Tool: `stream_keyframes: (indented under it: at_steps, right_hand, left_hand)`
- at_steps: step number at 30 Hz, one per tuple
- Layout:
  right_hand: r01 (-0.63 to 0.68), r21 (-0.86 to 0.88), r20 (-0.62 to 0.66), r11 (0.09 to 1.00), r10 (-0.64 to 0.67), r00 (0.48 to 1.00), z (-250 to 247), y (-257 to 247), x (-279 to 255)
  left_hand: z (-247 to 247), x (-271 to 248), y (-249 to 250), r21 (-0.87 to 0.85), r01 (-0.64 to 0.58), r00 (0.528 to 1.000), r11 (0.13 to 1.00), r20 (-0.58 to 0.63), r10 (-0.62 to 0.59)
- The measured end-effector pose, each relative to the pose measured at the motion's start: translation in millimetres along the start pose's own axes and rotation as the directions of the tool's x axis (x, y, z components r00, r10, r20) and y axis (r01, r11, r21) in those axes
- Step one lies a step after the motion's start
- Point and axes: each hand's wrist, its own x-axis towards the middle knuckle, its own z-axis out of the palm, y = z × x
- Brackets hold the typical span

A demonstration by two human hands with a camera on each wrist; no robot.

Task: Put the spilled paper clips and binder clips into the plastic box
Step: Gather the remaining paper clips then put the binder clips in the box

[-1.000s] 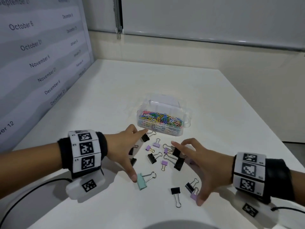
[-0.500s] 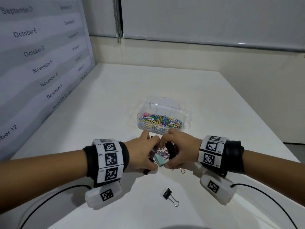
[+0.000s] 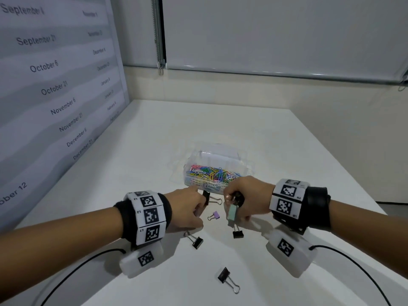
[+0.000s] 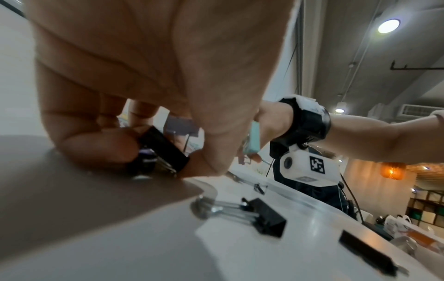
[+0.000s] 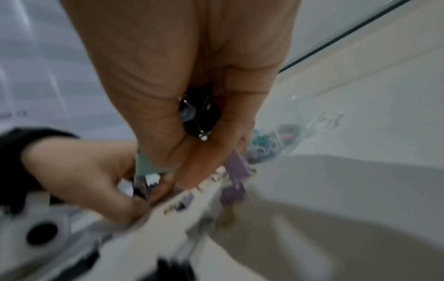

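A clear plastic box (image 3: 245, 167) with coloured paper clips (image 3: 212, 174) stands mid-table. Just in front of it my right hand (image 3: 241, 200) grips a bunch of binder clips: a mint green one (image 3: 232, 214) hangs down, with black ones (image 5: 201, 116) in the palm and a purple one (image 5: 235, 171) among the fingers. My left hand (image 3: 187, 209) curls round black binder clips (image 4: 161, 152) on the table. Loose on the table lie a purple clip (image 3: 214, 215) and three black clips (image 3: 195, 239) (image 3: 238, 232) (image 3: 227, 279); another black one (image 3: 208, 198) stands by the box.
The white table (image 3: 220, 129) runs back to a wall with a closed blind. A panel printed with dates (image 3: 55, 89) lines the left side. Black cables (image 3: 72, 274) trail from both wrist cameras along the near edge. The table's right edge drops off to the floor.
Both hands swept the scattered binder clips together in front of the box, closed round them and drew slightly apart. A few clips have dropped out and lie loose on the table.
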Motion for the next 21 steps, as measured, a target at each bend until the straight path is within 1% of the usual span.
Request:
stream_keyframes:
  at_steps: [4,7,10,13,15,18,21]
  right_hand:
    - [-0.051,0.25,-0.043,0.967,0.063,0.997,-33,4,6]
    - [-0.06,0.34,-0.158,0.938,0.12,0.98,-59,12,21]
    - [-0.114,0.426,-0.24,0.898,0.234,0.942,-75,26,43]
    - [-0.184,0.448,-0.261,0.875,0.325,0.909,-78,43,68]
    - [-0.217,0.437,-0.253,0.873,0.351,0.901,-75,51,80]
    - [-0.22,0.384,-0.246,0.897,0.329,0.912,-69,58,89]
    - [-0.198,0.402,-0.237,0.894,0.31,0.921,-67,58,82]
  left_hand:
    - [-4,3,-5,-0.024,-0.036,0.999,0.999,0.008,0.036]
    - [-4,4,-9,-0.021,-0.071,0.997,0.997,-0.046,0.07]
    - [-7,3,-12,-0.003,-0.089,0.994,0.996,-0.062,0.089]
    - [-8,3,-12,0.013,-0.1,0.992,0.995,-0.069,0.101]
    - [-8,3,-12,0.023,-0.109,0.991,0.994,-0.077,0.111]
    - [-8,3,-11,0.034,-0.121,0.989,0.992,-0.081,0.124]
    - [-8,4,-13,0.02,-0.141,0.985,0.99,-0.097,0.142]
